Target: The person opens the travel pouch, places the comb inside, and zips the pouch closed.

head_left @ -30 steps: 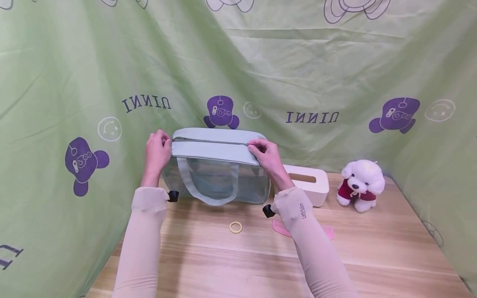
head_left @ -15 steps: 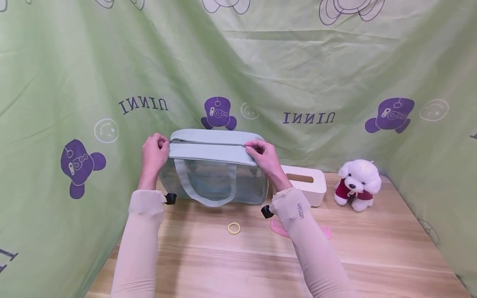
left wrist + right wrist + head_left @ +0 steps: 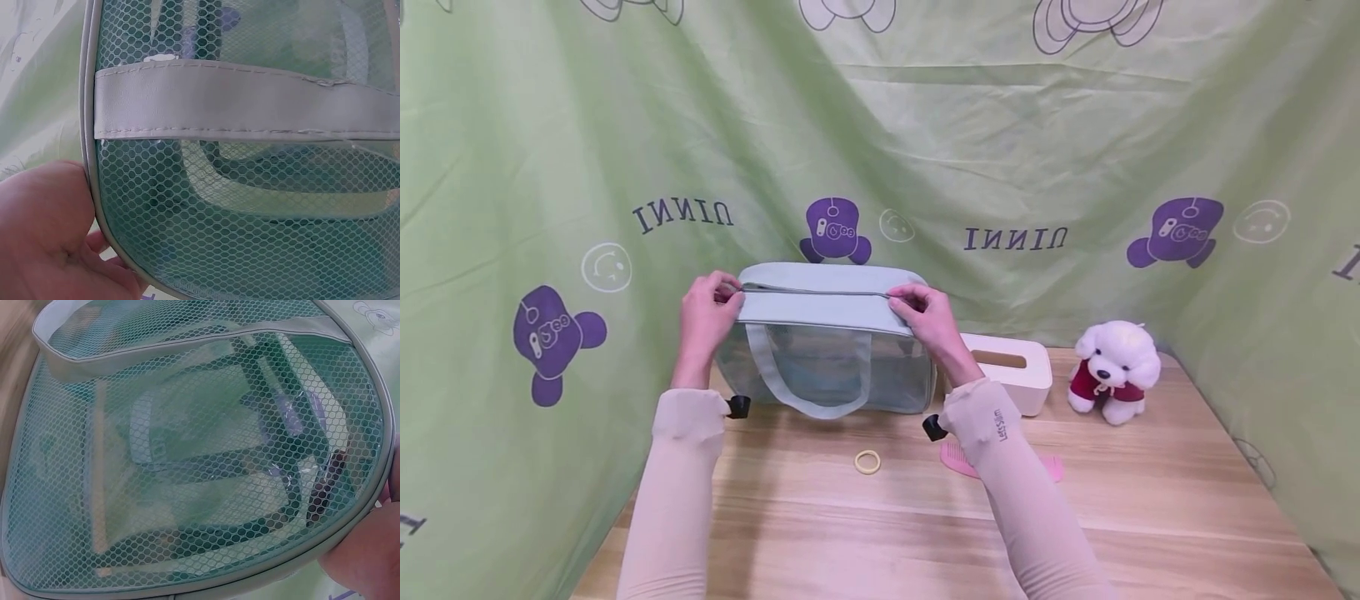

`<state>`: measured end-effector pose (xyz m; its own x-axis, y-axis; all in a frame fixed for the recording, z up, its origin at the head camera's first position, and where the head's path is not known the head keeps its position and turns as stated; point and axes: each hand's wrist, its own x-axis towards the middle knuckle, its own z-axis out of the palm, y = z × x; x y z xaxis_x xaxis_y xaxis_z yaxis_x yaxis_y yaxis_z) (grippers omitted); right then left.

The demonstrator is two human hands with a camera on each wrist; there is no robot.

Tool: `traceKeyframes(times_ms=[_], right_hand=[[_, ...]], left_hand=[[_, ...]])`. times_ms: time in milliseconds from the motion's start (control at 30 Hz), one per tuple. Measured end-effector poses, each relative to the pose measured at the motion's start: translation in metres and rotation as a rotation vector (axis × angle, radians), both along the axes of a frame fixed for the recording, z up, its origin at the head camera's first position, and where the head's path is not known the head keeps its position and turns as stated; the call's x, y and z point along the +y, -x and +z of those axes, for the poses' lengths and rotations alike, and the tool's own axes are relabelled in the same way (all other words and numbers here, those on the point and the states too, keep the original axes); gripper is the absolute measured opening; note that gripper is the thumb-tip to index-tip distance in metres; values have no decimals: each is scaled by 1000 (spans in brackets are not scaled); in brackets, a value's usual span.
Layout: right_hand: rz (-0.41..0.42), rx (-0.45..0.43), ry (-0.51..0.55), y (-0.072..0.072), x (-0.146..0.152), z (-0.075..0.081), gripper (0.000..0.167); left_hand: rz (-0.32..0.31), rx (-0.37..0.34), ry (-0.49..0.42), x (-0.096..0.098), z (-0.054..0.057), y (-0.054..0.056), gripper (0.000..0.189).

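Note:
A pale blue-green bag (image 3: 827, 310) with see-through mesh sides stands upright at the back of the table. Its zipper (image 3: 812, 292) runs along the top, with a narrow gap near the left end. My left hand (image 3: 706, 317) pinches the bag's top at the left end of the zipper. At the right end, my right hand (image 3: 929, 318) pinches the top edge between thumb and forefinger; a zipper pull there cannot be made out. A strap handle (image 3: 812, 408) hangs down the front. Both wrist views show the bag's mesh end panels (image 3: 250, 250) close up.
A white tissue box (image 3: 1030, 383) stands right of the bag, and a white plush dog (image 3: 1116, 362) in red sits farther right. A yellow ring (image 3: 867, 462) lies in front of the bag. A pink comb (image 3: 958, 461) lies partly under the right forearm. Green curtain (image 3: 1000, 150) surrounds the table.

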<state>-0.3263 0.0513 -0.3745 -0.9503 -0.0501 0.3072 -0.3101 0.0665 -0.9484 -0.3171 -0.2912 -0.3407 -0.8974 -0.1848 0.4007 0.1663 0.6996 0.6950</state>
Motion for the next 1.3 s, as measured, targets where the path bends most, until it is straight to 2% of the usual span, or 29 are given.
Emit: traceKeyframes(times_ms=[133, 400, 533, 633, 733, 800, 900, 1167, 1300], right_hand=[[-3, -12, -4, 0, 1, -1, 23], [-11, 13, -18, -1, 3, -2, 23], [1, 16, 2, -2, 5, -4, 23], [1, 22, 11, -1, 7, -6, 23], [-2, 25, 8, -1, 10, -7, 24], [0, 26, -1, -1, 12, -7, 25], [17, 27, -2, -2, 14, -8, 27], [99, 41, 43, -3, 17, -11, 30], [117, 52, 40, -4, 19, -13, 30]], left_hand=[[-49, -12, 21, 2, -1, 1, 24], [-71, -25, 56, 3, -5, 4, 26], [-98, -47, 174, 5, -5, 6, 30], [-125, -66, 272, 12, 0, 8, 35], [-143, -77, 308, 22, 5, 11, 40], [-139, -75, 294, 28, 7, 13, 41], [-94, -68, 261, 35, 8, 17, 40], [128, -114, 229, 55, 18, 21, 44], [193, -127, 204, 61, 17, 22, 52]])
